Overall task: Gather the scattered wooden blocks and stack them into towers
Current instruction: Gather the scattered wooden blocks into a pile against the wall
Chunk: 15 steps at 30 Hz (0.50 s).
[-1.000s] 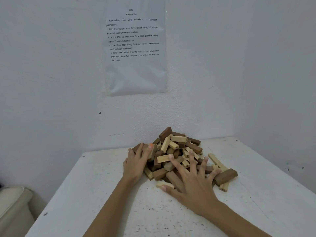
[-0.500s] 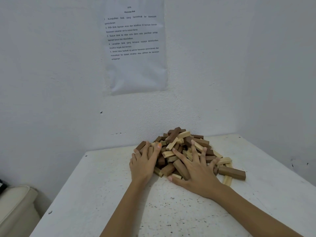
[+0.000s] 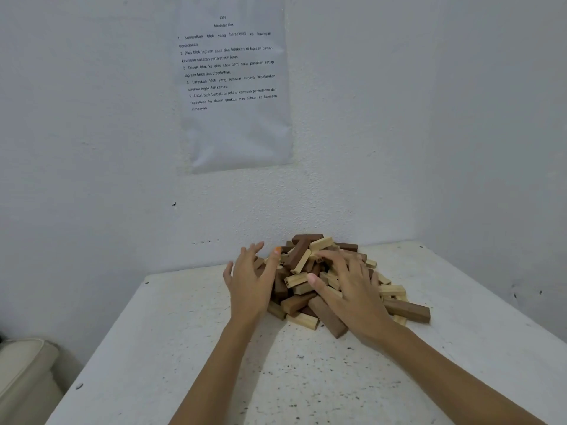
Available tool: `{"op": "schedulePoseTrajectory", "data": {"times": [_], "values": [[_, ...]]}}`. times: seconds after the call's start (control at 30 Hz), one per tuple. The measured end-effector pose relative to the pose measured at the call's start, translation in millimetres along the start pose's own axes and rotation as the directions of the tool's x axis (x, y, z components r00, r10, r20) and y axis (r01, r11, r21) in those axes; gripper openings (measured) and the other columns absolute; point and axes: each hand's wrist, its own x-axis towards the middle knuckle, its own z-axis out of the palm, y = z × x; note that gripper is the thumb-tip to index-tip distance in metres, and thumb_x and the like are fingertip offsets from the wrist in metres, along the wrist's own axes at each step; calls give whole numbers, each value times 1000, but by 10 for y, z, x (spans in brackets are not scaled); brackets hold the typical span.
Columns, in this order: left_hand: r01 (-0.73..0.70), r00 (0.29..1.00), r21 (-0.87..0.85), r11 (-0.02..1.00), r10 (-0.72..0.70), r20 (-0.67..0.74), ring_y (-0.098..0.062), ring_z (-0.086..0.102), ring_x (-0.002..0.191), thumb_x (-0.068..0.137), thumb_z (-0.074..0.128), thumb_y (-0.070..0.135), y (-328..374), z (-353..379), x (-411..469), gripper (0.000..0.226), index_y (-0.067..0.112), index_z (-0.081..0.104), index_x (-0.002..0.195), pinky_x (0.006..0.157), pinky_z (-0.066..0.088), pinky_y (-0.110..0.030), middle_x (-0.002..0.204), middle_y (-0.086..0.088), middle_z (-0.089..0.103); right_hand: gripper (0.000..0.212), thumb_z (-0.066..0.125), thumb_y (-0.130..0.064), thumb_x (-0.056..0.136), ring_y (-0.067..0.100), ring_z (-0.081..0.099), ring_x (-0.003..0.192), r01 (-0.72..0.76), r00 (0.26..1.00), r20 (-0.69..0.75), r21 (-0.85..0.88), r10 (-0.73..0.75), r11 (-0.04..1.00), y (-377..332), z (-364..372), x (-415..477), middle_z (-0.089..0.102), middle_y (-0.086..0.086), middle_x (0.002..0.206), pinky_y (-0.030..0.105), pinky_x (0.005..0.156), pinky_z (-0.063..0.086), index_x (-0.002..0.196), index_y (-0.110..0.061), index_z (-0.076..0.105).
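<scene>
And there it was: the wooden blocks sat in one loose heap at the back of the bench, close to the wall, pale and dark pieces jumbled at every angle. The left hand pressed flat against the heap's left flank, fingers straight and spread, gripping nothing. The right hand lay over the top and right slope, fingers splayed and draped across the blocks, not closed round any single one as far as could be told.

By the look of it, the gathering was nearly done. A few strays lay on the right fringe, among them a long dark block touching the heap's edge. The stacking had not begun: no tower, no base layer anywhere.

On the wall hung a printed sheet with five numbered lines in Malay. The first read "Kumpulkan blok yang berselerak ke kawasan penindanan", the third began "Susun blok ke atas satu demi satu". The number and the heading above them were too blurred to trust. One pale block bore a small dark stamp, too tiny to read.
</scene>
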Motion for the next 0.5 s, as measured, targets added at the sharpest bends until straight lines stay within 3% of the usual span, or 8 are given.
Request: {"op": "schedulePoseTrajectory", "data": {"times": [0.07,0.2,0.3,0.5], "values": [[-21,999,-89,996,24,27,-6,52,108,90,59,43,45,16,-12,35,29,57,122,103,36,-30,105,10,63,52,29,-78,83,17,34,133,-28,999,-29,2,28,1000,44,-12,30,39,-7,138,48,111,24,130,-55,33],[-103,992,-49,993,106,63,-10,59,101,88,65,36,93,88,-32,28,30,60,116,91,49,-30,101,18,63,39,52,-42,94,16,41,117,-57,989,-136,-47,50,997,124,-58,135,48,-7,125,38,95,30,132,-36,42],[-167,983,-29,986,169,77,-3,56,101,87,67,33,168,118,-10,23,37,59,108,84,42,-16,101,15,64,34,62,-25,89,15,44,114,-58,978,-200,2,58,998,158,-96,221,57,-10,119,30,87,27,120,-27,51],[-190,974,16,982,186,132,10,54,94,83,72,33,236,215,135,27,29,63,108,75,40,-6,96,17,64,39,74,-35,80,11,45,108,-27,983,-184,-70,13,997,217,-16,358,60,-17,106,28,83,23,113,-30,54]]}}
